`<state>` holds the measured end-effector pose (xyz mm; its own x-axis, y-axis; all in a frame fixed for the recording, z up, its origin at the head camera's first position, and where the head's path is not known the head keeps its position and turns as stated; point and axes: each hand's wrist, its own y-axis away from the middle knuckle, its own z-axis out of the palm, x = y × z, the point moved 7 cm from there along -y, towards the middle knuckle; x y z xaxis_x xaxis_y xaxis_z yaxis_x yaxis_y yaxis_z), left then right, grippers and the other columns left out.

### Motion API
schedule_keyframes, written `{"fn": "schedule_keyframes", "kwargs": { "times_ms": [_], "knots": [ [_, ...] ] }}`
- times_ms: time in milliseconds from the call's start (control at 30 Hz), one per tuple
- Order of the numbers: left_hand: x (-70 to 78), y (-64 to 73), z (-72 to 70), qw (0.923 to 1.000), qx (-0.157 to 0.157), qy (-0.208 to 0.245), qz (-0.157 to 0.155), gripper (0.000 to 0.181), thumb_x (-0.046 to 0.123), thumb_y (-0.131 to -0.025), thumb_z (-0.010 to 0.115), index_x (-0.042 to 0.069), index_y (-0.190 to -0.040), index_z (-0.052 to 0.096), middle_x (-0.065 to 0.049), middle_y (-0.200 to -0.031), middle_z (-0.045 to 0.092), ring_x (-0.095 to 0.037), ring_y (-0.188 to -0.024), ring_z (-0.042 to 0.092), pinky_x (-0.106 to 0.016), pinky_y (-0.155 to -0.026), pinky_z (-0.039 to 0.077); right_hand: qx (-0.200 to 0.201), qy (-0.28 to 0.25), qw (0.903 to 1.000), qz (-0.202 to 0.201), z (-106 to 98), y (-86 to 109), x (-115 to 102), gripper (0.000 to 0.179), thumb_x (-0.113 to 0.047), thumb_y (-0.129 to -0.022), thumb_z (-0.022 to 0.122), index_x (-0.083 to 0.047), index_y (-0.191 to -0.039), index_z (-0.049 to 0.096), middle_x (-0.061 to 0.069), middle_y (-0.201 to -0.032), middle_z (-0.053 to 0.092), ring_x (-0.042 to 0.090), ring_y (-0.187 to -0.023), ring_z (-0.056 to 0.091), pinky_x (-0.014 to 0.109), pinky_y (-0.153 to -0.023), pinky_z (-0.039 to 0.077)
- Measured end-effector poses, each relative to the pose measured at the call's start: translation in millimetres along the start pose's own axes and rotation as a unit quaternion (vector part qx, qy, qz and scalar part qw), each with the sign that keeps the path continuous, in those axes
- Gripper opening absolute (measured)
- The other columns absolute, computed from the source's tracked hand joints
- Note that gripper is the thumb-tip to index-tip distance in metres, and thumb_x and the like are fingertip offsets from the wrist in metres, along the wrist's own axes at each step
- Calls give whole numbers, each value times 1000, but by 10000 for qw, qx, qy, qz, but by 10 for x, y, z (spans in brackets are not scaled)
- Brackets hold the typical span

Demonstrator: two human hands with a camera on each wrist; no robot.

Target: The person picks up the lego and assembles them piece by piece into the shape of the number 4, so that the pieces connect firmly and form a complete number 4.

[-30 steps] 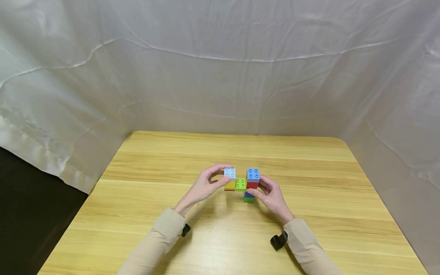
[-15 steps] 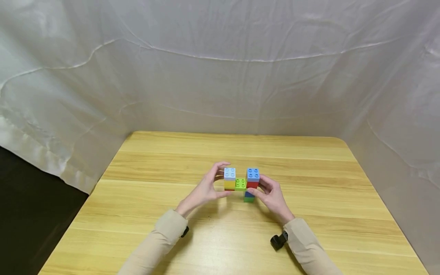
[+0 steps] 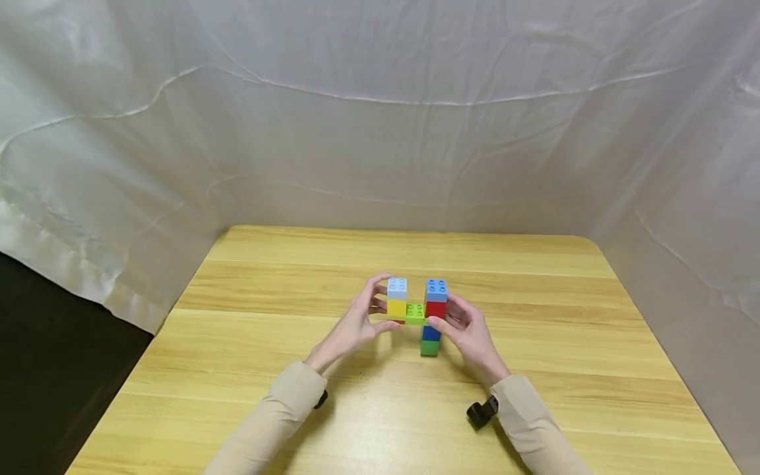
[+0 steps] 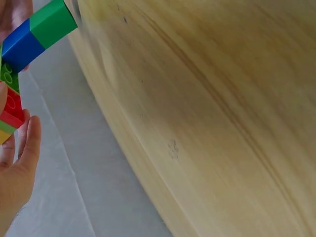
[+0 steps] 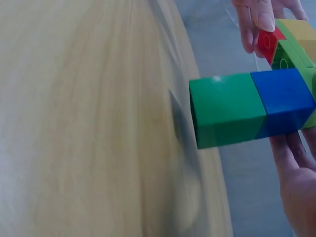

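A joined toy brick structure hangs over the table between both hands. Its left column has a light blue brick on a yellow brick, with a small red brick below. A lime brick bridges to the right column, where blue and red bricks sit above the bridge, and dark blue and green bricks hang below it. My left hand pinches the left column low down, thumb in front at the red brick. My right hand grips the right column near the bridge.
The wooden table lies under the hands, with the structure's shadow on it. A pale cloth curtain encloses the back and sides. Each wrist wears a small black camera, the right one showing fully.
My left hand let its thumb off the top of the left column and took it lower down. The structure then tilted, showing more of its front faces; my right hand kept its grip.
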<state>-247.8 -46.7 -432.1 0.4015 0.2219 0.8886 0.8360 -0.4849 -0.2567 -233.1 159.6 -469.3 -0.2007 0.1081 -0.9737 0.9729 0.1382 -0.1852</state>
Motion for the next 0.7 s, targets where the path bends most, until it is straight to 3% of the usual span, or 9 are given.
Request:
{"fn": "schedule_keyframes", "kwargs": {
  "times_ms": [167,400,567,700],
  "knots": [
    [-57,-18,-35,9993,141,224,-258,90,-6,-83,77,23,-153,28,-17,-124,60,-26,-95,64,-40,-94,60,-207,-61,9998,21,-18,-5,-13,62,-4,-96,65,-2,-152,38,28,-138,57,-1,-112,61,13,-98,51],
    [-139,-49,-63,9979,87,352,-532,92,0,-85,78,27,-157,29,-18,-131,59,-23,-94,66,-34,-92,61,-325,-235,9992,-56,-19,-36,1,64,0,-97,63,-2,-154,36,25,-140,49,2,-110,61,15,-93,55],
    [-196,-80,-72,9972,11,310,-684,90,4,-86,78,26,-159,28,-17,-132,59,-23,-95,65,-35,-95,60,-197,251,9994,131,-33,-62,54,63,-6,-97,65,-5,-154,38,25,-137,53,3,-107,61,13,-90,54],
    [-226,-109,-75,9969,-64,248,-744,91,6,-87,78,22,-160,26,-19,-132,58,-22,-95,65,-35,-94,60,-118,514,9982,279,-46,-86,80,60,-11,-98,66,-5,-153,41,23,-136,56,18,-112,62,12,-90,53]
  ]
}}
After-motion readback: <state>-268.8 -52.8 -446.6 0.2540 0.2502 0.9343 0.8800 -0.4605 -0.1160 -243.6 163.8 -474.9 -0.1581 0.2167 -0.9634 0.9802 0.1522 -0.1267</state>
